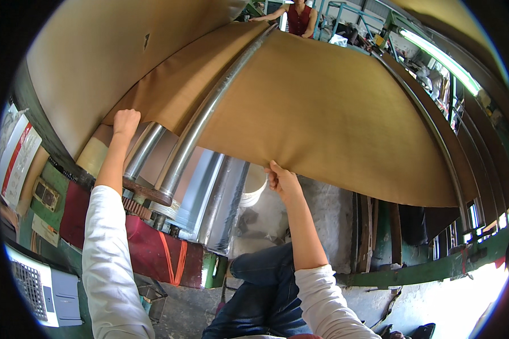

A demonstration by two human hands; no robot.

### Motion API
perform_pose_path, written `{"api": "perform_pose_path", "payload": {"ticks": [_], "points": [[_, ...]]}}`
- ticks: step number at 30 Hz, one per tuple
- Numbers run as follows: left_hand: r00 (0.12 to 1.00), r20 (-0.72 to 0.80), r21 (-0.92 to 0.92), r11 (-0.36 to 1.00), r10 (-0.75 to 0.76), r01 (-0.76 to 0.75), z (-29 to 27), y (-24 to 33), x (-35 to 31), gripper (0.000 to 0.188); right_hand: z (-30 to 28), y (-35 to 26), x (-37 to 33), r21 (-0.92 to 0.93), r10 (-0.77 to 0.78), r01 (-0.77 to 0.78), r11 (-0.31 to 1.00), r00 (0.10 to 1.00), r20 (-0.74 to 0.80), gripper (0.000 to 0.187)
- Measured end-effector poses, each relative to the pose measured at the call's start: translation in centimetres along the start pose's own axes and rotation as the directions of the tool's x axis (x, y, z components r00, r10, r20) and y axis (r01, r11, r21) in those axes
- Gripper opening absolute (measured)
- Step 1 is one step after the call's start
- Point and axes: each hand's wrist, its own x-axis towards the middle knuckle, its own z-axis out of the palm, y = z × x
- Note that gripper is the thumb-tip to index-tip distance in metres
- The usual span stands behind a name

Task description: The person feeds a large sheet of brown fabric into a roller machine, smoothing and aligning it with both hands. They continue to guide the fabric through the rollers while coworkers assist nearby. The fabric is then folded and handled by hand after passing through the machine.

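A wide, smooth brown sheet (333,113), perhaps synthetic leather, spreads over metal rollers in front of me. My right hand (283,179) is closed on its near edge, thumb and fingers pinching it, and small creases fan out from the grip. Further left, my left hand (126,121) makes a fist at the near edge of the sheet's left stretch, beyond a shiny roller (201,116). Below that stretch the end of a second metal roller (145,150) shows. Another long bar (418,101) crosses the sheet's right side.
At the far side a person in a dark red top (301,20) reaches toward the sheet. Gears (137,208) and a red-covered machine frame (152,248) with orange straps lie below my left forearm. A white bucket (254,186) stands under the sheet. A green rail (430,263) runs at right.
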Motion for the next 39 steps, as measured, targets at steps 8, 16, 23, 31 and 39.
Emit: {"api": "perform_pose_path", "payload": {"ticks": [8, 16, 23, 31, 39], "points": [[1.000, 0.002, 0.005, 1.000, -0.015, 0.015, -0.1, -0.4, -0.7, 0.014, -0.5, 0.5, 0.3, 0.140, 0.050, -0.027, 0.990, 0.985, -0.163, 0.027], [0.989, -0.123, -0.051, 0.994, 0.085, -0.092, -2.2, 1.2, -0.2, 0.011, -3.0, 0.4, 1.0, 0.310, 0.001, 0.088, 0.947, 0.961, -0.277, 0.019], [0.996, -0.078, -0.035, 0.999, 0.038, -0.041, -1.3, 0.5, -0.1, 0.013, -1.6, 0.0, 0.6, 0.198, 0.025, 0.019, 0.980, 0.976, -0.218, 0.018], [1.000, -0.028, -0.006, 1.000, -0.012, 0.012, -0.4, 0.0, 0.0, 0.013, -1.1, 0.3, 1.0, 0.175, 0.080, -0.055, 0.983, 0.987, -0.136, 0.019], [0.997, 0.004, -0.040, 0.997, -0.071, 0.072, -0.9, -0.6, -1.1, 0.015, 0.4, 1.3, 1.0, 0.048, 0.085, -0.081, 0.996, 0.994, -0.067, 0.031]]}}
